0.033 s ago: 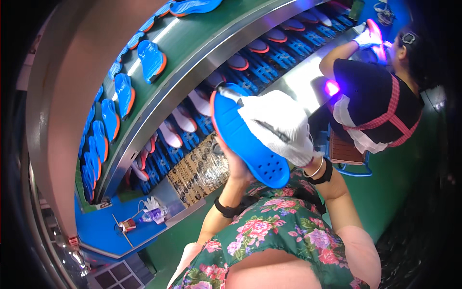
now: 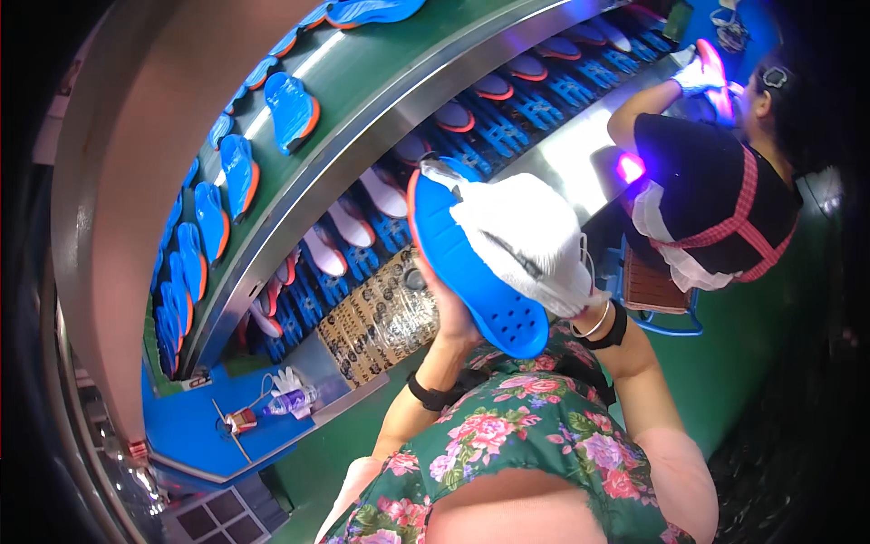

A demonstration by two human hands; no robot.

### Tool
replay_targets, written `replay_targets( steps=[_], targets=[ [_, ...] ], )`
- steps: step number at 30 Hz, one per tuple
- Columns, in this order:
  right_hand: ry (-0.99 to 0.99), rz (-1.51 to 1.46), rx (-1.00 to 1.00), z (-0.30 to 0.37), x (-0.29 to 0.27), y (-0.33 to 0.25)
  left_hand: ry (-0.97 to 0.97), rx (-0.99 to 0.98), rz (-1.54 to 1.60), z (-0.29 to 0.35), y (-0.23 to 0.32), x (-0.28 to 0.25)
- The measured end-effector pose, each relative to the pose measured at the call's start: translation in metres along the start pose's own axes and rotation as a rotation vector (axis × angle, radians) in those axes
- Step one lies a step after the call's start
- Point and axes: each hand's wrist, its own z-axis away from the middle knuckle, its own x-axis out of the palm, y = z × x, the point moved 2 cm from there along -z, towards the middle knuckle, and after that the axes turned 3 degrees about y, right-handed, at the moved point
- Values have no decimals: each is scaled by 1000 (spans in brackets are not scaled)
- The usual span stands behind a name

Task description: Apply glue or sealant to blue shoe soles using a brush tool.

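A blue insole [image 2: 471,281] with an orange-red edge and small round holes near its lower end is held tilted in front of my chest. My left hand [image 2: 449,304], bare, grips it from below along its left side; most of the fingers are hidden behind it. Over its upper face my right hand [image 2: 521,236], in a white knitted glove with dark stains, is closed with bent fingers. A greyish, dark-marked piece at the insole's top end looks like a stained glove fingertip, but I cannot tell for sure.
Blue insoles lie along a green conveyor belt [image 2: 353,77] with a metal rim. Below it a rack [image 2: 544,104] holds more insoles. A taped cardboard sheet [image 2: 381,317] and a purple-labelled bottle [image 2: 288,402] lie nearer. At right a co-worker [image 2: 698,190] sits by a stool [image 2: 657,281].
The insole and both my hands have shifted slightly to the right. The gloved fingers stay on its upper part. The background has moved a little in the view.
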Motion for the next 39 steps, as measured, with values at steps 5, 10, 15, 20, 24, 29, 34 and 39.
replay_targets(
  steps=[5, 10, 15, 20, 24, 29, 34, 39],
  targets=[
    [-181, 50, 67, 34, 24, -2, 25, -77, 1, 0, -1, -24],
    [-48, -33, 211, 26, 23, 2, 36, -16, 31, 5, 6, -32],
    [-212, 97, -22, 36, 34, 0, 31, -56, 27, 0, 11, -32],
    [-153, -262, 200, 28, 32, 6, -68, 42, -11, -11, 23, -46],
    [-173, -32, -9, 27, 33, 4, 42, 13, 89, -12, 27, -53],
    [-265, -259, 43, 39, 42, -3, 111, 43, -46, -16, 7, -116],
    [-132, -280, 231, 47, 37, 8, 160, 38, 137, -20, 22, -80],
    [-320, -294, 68, 52, 37, -2, -78, -36, 291, -22, 28, -83]
  ],
)
